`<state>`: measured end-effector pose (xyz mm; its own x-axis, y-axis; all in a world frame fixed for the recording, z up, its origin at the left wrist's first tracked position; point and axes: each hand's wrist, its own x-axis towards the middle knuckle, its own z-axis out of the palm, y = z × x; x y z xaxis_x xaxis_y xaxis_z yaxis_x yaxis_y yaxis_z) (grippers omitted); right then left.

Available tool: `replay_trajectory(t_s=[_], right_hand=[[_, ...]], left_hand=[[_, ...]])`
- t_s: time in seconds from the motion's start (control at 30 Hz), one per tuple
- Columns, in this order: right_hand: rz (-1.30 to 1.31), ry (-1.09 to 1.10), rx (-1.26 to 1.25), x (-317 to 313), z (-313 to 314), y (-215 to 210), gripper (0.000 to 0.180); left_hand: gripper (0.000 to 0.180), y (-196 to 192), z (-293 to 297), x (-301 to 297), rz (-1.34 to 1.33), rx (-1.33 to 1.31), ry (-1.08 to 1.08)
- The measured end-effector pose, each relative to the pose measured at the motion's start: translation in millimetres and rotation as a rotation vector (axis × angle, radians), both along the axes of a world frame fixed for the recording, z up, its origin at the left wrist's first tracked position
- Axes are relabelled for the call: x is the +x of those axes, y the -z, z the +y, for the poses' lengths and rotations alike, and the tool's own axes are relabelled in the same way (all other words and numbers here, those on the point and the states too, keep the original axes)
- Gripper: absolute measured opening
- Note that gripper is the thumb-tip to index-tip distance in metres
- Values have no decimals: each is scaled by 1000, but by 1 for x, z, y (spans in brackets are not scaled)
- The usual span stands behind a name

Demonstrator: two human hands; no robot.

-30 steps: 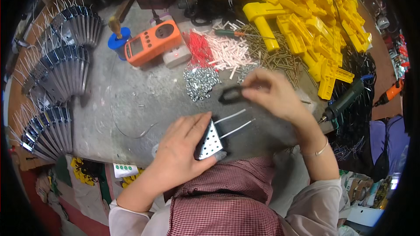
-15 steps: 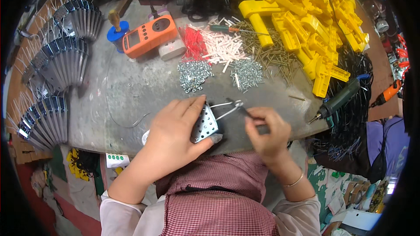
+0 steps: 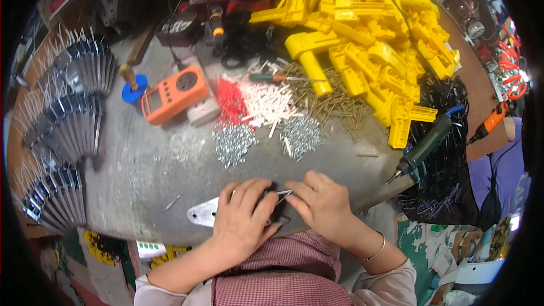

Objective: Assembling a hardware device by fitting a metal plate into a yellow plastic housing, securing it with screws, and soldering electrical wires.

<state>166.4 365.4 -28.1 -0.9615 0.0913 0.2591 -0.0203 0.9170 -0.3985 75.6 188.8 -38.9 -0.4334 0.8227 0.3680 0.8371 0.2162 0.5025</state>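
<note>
Close to the table's front edge, my left hand (image 3: 242, 215) is closed over a silvery metal plate (image 3: 203, 213) whose rounded end, with holes in it, pokes out to the left. The rest of that plate lies beneath my palm and fingers. Just to the right, my right hand (image 3: 321, 199) pinches a thin white wire (image 3: 284, 192) between thumb and forefinger, close to the left fingertips. A dark part shows in the gap between the two hands, too hidden to name.
Beyond my hands lie heaps of small nuts (image 3: 233, 144), screws (image 3: 300, 137), white tubes (image 3: 266, 102) and long brassy screws (image 3: 343, 110). Yellow plastic shells (image 3: 362, 51) pile up behind. An orange meter (image 3: 175, 95) stands left; a green power screwdriver (image 3: 428, 144) lies right. Fanned metal plates (image 3: 62, 130) line the left edge.
The metal plate has turned, so its rounded end now shows left of my left hand. My right hand has moved in close to the left. The view has shifted, with the tabletop lower in it.
</note>
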Motion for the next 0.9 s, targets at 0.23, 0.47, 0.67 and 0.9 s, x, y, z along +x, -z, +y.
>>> replay_trajectory(t_s=[0.23, 0.47, 0.67, 0.9], right_hand=[[211, 51, 46, -54, 100, -34, 13], [-241, 471, 396, -185, 132, -51, 45], [-253, 437, -107, -171, 144, -66, 49], [48, 7, -937, -122, 120, -66, 44]], left_hand=[[59, -6, -3, -4, 85, -118, 28], [66, -13, 6, -9, 82, -147, 88], [72, -11, 2, -7, 49, -111, 55], [85, -9, -15, -23, -329, 59, 67]])
